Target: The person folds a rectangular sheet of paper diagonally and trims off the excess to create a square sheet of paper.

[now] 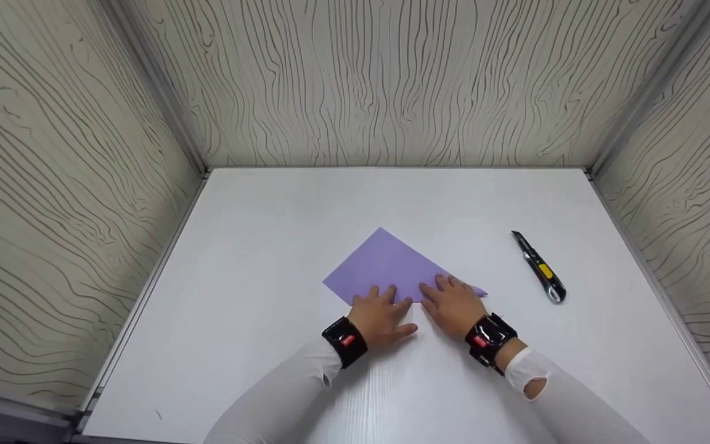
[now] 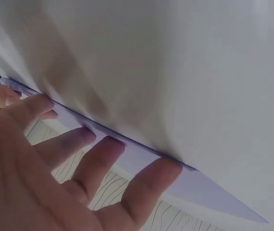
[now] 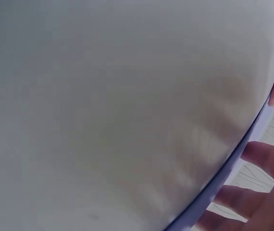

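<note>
A sheet of purple paper (image 1: 381, 262) lies on the white table with its near edge folded over. Along that edge, my left hand (image 1: 381, 317) rests with spread fingers, its fingertips touching the fold. Beside it my right hand (image 1: 455, 305) lies on the paper's right part, fingers extended. A narrow corner of the paper pokes out past the right hand. In the left wrist view, the fingertips (image 2: 162, 166) touch the dark line of the folded edge (image 2: 127, 139). The right wrist view shows the fingers (image 3: 264, 156) along the same purple edge (image 3: 199, 204).
A black utility knife (image 1: 540, 267) with a yellow slider lies to the right of the paper, blade end pointing away. White table (image 1: 256, 246) surrounds the paper. Wood-grain panels (image 1: 361, 80) enclose the table at the back and both sides.
</note>
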### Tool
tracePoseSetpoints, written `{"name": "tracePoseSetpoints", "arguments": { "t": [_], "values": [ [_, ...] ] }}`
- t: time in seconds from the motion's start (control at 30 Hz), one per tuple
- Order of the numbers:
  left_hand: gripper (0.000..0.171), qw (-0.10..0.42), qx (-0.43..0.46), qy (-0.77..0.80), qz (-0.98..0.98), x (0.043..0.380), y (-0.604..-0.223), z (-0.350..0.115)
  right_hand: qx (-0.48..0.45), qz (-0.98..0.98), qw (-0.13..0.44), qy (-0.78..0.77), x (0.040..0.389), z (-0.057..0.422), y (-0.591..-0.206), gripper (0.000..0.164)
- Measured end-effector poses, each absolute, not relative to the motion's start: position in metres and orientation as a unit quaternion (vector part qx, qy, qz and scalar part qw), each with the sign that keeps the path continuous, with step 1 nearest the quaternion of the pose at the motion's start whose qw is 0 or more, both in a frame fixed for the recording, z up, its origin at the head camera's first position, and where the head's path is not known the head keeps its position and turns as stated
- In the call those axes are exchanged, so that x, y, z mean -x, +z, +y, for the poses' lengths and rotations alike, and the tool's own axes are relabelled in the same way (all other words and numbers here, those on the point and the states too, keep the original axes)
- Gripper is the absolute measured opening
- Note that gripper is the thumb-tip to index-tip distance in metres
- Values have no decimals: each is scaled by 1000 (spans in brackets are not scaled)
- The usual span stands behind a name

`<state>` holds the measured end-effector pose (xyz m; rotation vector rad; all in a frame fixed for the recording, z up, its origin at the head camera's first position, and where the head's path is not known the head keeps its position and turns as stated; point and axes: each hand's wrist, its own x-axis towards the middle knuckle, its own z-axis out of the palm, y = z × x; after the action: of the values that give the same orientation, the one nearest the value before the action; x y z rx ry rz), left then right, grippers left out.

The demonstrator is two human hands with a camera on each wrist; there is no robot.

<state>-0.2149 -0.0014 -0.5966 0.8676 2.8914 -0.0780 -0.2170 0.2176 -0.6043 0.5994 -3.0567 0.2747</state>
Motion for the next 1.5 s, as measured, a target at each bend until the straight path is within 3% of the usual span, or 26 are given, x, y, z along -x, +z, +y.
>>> {"name": "tracePoseSetpoints", "arguments": {
  "t": [0.17,0.47,0.73,1.5],
  "values": [
    [73,79,-284,-20,955,215,-593,1,-192,-979,22,63,200,221,-599,45],
    [72,67,-275,-39,958,213,-588,5,-181,-983,29,3,183,226,-596,48],
    [71,40,-276,-49,959,211,-588,9,-185,-982,14,32,181,226,-594,48],
    [74,59,-270,-59,959,211,-587,12,-148,-988,15,29,178,244,-596,51]
  ]
}}
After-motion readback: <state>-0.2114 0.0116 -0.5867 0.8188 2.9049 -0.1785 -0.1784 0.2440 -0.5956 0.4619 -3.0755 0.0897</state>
